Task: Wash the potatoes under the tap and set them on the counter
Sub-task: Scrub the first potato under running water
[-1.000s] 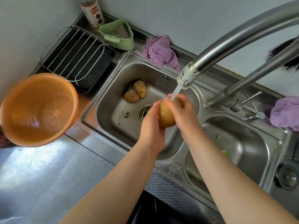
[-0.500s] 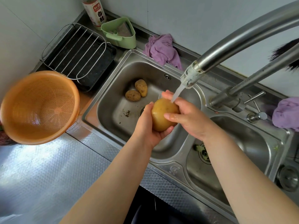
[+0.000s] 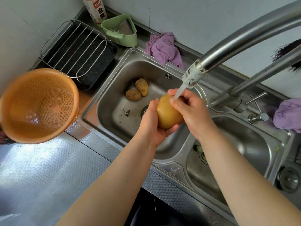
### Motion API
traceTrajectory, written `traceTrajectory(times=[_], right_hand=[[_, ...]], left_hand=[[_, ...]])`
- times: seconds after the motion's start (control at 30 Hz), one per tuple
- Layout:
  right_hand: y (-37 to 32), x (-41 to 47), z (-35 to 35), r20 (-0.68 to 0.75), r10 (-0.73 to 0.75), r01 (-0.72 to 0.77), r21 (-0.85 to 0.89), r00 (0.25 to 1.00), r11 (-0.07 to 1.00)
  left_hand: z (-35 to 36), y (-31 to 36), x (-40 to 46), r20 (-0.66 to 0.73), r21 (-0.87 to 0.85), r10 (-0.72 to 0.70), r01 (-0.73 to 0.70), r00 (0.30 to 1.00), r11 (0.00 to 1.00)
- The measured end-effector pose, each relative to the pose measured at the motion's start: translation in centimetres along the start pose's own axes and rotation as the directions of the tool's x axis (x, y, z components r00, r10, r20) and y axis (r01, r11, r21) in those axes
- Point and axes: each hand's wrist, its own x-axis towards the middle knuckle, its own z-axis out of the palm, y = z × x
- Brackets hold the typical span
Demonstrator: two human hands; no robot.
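Yellow, smooth wet oval potato [image 3: 168, 112] sits over the left basin of the brushed steel double sink [image 3: 114, 88], under the curved steel tap [image 3: 193, 76]. We cup it from below in our left hand [image 3: 153, 124], fingers curled; our right hand [image 3: 190, 108] wraps its top, thumb under the stream. Two brown speckled potatoes [image 3: 137, 90] lie touching at the basin's back. Orange mesh plastic colander [image 3: 37, 105] stands left of the sink. Bottle label [image 3: 98, 10] behind reads 白醋.
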Motion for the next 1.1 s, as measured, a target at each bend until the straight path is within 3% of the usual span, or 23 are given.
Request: traceTrajectory(times=[0.07,0.1,0.2,0.27,0.33,0.4,0.5,0.57,0.67,0.7,0.8,0.93,1.0,1.1], right_hand=[[-0.1,0.1,0.7,-0.142,-0.003,-0.004,-0.049,0.990,0.999],[-0.2,0.1,0.5,-0.132,-0.001,-0.004,-0.043,0.991,0.999],[-0.5,0.2,-0.9,0.252,0.003,-0.018,0.055,0.968,0.998],[-0.4,0.1,-1.5,0.376,-0.031,0.017,0.041,0.926,0.999],[-0.4,0.1,-1.3,0.281,-0.056,0.046,0.044,0.958,0.998],[-0.5,0.4,-0.7,0.083,-0.047,0.037,0.113,0.995,0.993],[-0.2,1.2,-0.6,-0.174,-0.015,0.028,0.074,0.985,0.997],[0.1,1.0,-1.0,-0.090,-0.010,0.019,0.097,0.996,0.995],[0.1,-0.2,-0.8,0.238,-0.028,-0.018,0.193,0.971,0.981],[0.3,-0.5,-0.6,0.247,-0.038,-0.004,0.164,0.968,0.986],[0.7,-0.7,0.4,0.019,-0.052,0.050,0.092,0.998,0.995],[0.1,-0.1,0.9,-0.270,-0.006,0.009,0.009,0.963,1.000],[0.0,-0.2,0.1,-0.146,-0.021,0.024,0.016,0.989,1.000],[-0.5,-1.0,-0.4,0.238,-0.057,-0.003,0.245,0.970,0.970]], left_hand=[[0.3,-0.3,0.1,-0.023,0.024,0.024,-0.024,0.999,0.999],[0.2,-0.2,0.2,-0.021,0.020,0.011,-0.010,1.000,1.000],[-0.6,0.9,0.2,0.049,-0.047,-0.120,0.122,0.992,0.991],[-0.9,1.4,0.0,0.107,-0.104,-0.195,0.206,0.975,0.973],[-0.8,1.5,-0.1,0.152,-0.141,-0.217,0.238,0.964,0.961],[-0.4,1.3,-0.2,0.162,-0.137,-0.211,0.234,0.964,0.963],[-0.3,0.8,-0.1,0.154,-0.090,-0.220,0.236,0.963,0.968],[-0.7,0.8,0.0,0.172,-0.109,-0.231,0.251,0.958,0.962],[-1.0,1.2,0.3,0.206,-0.183,-0.245,0.284,0.947,0.941],[-1.0,1.2,0.3,0.211,-0.202,-0.248,0.291,0.945,0.935],[-0.5,0.7,0.0,0.224,-0.230,-0.253,0.304,0.941,0.924],[-0.3,0.3,-0.1,0.192,-0.214,-0.263,0.302,0.946,0.929],[-0.8,0.7,0.2,0.213,-0.229,-0.270,0.317,0.939,0.920],[-1.4,1.5,0.4,0.273,-0.270,-0.274,0.346,0.922,0.898]])
